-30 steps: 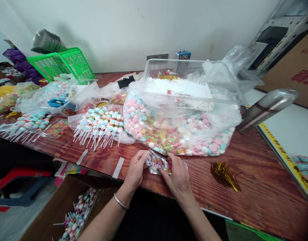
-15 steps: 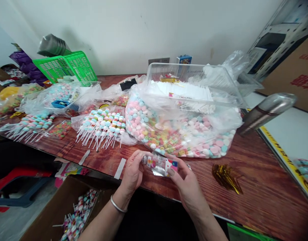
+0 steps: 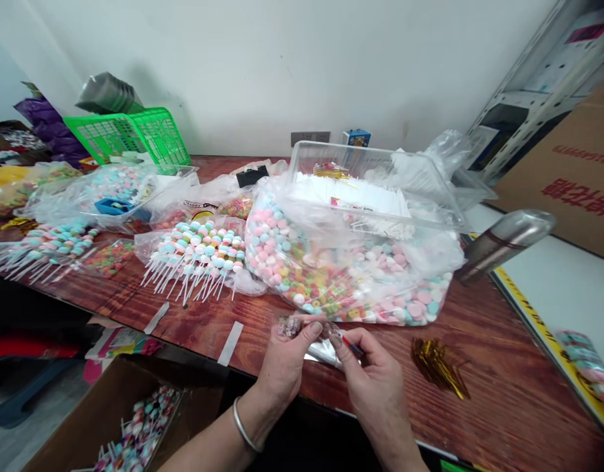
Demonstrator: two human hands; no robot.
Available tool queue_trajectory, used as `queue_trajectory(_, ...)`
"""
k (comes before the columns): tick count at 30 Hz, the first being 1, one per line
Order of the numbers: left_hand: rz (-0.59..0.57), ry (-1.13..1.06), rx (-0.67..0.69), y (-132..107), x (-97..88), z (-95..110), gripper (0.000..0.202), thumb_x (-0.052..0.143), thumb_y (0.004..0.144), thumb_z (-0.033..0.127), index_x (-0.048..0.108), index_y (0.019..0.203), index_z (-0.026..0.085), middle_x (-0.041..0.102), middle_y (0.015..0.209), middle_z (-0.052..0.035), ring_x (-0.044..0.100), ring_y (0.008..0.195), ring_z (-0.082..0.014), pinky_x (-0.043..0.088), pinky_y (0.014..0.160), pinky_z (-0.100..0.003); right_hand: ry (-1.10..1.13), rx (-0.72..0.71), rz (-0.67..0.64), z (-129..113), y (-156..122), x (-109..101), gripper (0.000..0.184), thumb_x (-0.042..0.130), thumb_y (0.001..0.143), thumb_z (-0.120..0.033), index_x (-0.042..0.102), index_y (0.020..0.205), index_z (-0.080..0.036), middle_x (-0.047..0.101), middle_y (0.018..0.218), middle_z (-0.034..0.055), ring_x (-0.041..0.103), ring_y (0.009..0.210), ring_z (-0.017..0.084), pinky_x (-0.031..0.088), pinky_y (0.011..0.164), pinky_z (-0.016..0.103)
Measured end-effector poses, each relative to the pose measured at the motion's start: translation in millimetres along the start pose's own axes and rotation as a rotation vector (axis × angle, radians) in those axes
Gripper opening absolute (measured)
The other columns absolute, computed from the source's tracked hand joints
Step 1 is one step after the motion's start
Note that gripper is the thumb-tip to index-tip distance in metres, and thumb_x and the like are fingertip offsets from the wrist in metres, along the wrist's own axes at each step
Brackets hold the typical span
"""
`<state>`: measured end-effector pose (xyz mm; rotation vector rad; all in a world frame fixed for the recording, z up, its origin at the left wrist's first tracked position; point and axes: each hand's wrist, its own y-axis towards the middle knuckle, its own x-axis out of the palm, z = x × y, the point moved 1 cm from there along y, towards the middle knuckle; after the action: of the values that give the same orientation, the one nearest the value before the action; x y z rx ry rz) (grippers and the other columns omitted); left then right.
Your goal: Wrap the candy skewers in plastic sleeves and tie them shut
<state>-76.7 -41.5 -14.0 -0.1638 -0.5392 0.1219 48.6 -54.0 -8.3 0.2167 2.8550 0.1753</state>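
Note:
Between my two hands is a small clear printed plastic bag [image 3: 288, 326], held just above the table's front edge. My left hand [image 3: 293, 354] pinches it with thumb and fingers, and its printed end sticks out beyond them. On the other side my right hand [image 3: 371, 367] grips the bag near a red and blue printed patch. Whether anything is inside the bag I cannot make out. To the right lies a bunch of gold twist ties [image 3: 437, 367]. Beyond my hands sits a large clear bag of pastel candies [image 3: 410, 305].
A clear bin [image 3: 302, 154] of white sticks rests on the candy bag. Skewered marshmallows [image 3: 198, 246] lie left. A steel flask [image 3: 508, 246] leans at right. Below the table edge, a cardboard box [image 3: 71, 436] holds finished candy sticks. A green basket [image 3: 169, 134] stands behind.
My left hand has moved right along the bag, closer to my right hand. The bag, spread flat before, is now bunched between my fingers. The view has shifted slightly.

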Motion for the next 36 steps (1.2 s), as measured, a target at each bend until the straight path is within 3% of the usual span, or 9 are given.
queue_trajectory(5,-0.008,-0.046,-0.006,11,1.9,-2,0.034,0.083,0.063,0.032,0.053,0.059,0.016,0.055,0.055,0.0039,0.048,0.055,-0.0085,0.040,0.059,-0.022,-0.229,-0.182,0.012,-7,2,-5,0.039,0.056,0.088,-0.045,0.057,0.059,-0.020,0.051,0.052,-0.0032,0.047,0.051,0.012,0.036,0.051,0.022)
queue_trajectory(10,-0.079,-0.253,-0.142,13,5.8,-10,0.038,0.084,0.063,0.032,0.050,0.069,0.016,0.051,0.062,0.0057,0.045,0.057,-0.0060,0.039,0.058,-0.019,-0.240,-0.276,-0.037,-5,3,-9,0.047,0.048,0.092,-0.045,0.052,0.053,-0.019,0.046,0.049,-0.0029,0.044,0.046,0.011,0.032,0.047,0.023)
queue_trajectory(13,-0.025,-0.422,-0.224,16,5.2,-11,0.039,0.085,0.063,0.028,0.049,0.072,0.016,0.046,0.060,0.0078,0.040,0.052,-0.0036,0.035,0.051,-0.016,-0.161,-0.201,-0.007,-7,0,-16,0.052,0.037,0.096,-0.049,0.054,0.056,-0.020,0.049,0.050,-0.0014,0.046,0.047,0.012,0.034,0.047,0.024)
queue_trajectory(15,0.054,-0.500,-0.240,19,3.2,-11,0.040,0.085,0.062,0.028,0.049,0.073,0.016,0.044,0.058,0.0087,0.038,0.049,-0.0027,0.034,0.047,-0.015,-0.140,-0.160,0.077,-11,-5,-23,0.051,0.031,0.097,-0.051,0.062,0.072,-0.020,0.057,0.061,0.0013,0.052,0.055,0.015,0.040,0.053,0.026)
queue_trajectory(18,0.119,-0.533,-0.236,22,0.6,-8,0.041,0.086,0.060,0.028,0.049,0.073,0.017,0.045,0.057,0.0090,0.038,0.047,-0.0026,0.035,0.045,-0.015,-0.175,-0.243,0.161,-18,-11,-29,0.043,0.035,0.096,-0.052,0.064,0.102,-0.021,0.063,0.088,0.0067,0.059,0.078,0.021,0.045,0.070,0.033)
queue_trajectory(23,0.067,-0.521,-0.208,19,2.7,-8,0.039,0.085,0.063,0.030,0.049,0.072,0.016,0.045,0.058,0.0085,0.039,0.049,-0.0025,0.036,0.048,-0.015,-0.219,-0.397,0.159,-19,-12,-16,0.026,0.047,0.094,-0.041,0.063,0.103,-0.023,0.059,0.109,0.0096,0.055,0.105,0.025,0.044,0.088,0.040)
queue_trajectory(27,-0.006,-0.399,-0.123,12,4.2,-6,0.036,0.082,0.067,0.030,0.049,0.069,0.016,0.049,0.062,0.0061,0.045,0.055,-0.0041,0.037,0.052,-0.017,-0.104,-0.282,0.126,-11,-6,-4,0.015,0.056,0.090,-0.033,0.066,0.091,-0.022,0.061,0.105,0.0079,0.059,0.099,0.022,0.048,0.086,0.036)
queue_trajectory(32,-0.117,-0.325,-0.245,4,-4.4,1,0.029,0.080,0.069,0.024,0.056,0.084,0.016,0.051,0.060,0.0053,0.043,0.049,-0.0045,0.029,0.047,-0.018,0.025,-0.112,0.139,-1,-6,3,0.019,0.058,0.088,-0.037,0.068,0.089,-0.021,0.067,0.095,0.0057,0.062,0.086,0.020,0.051,0.079,0.032)
queue_trajectory(36,-0.133,-0.295,-0.231,4,-17.1,5,0.028,0.080,0.068,0.024,0.057,0.078,0.014,0.052,0.058,0.0035,0.046,0.050,-0.0060,0.031,0.048,-0.019,0.037,-0.085,0.143,0,-9,14,0.019,0.061,0.086,-0.039,0.070,0.089,-0.022,0.068,0.093,0.0053,0.063,0.084,0.021,0.050,0.080,0.033)
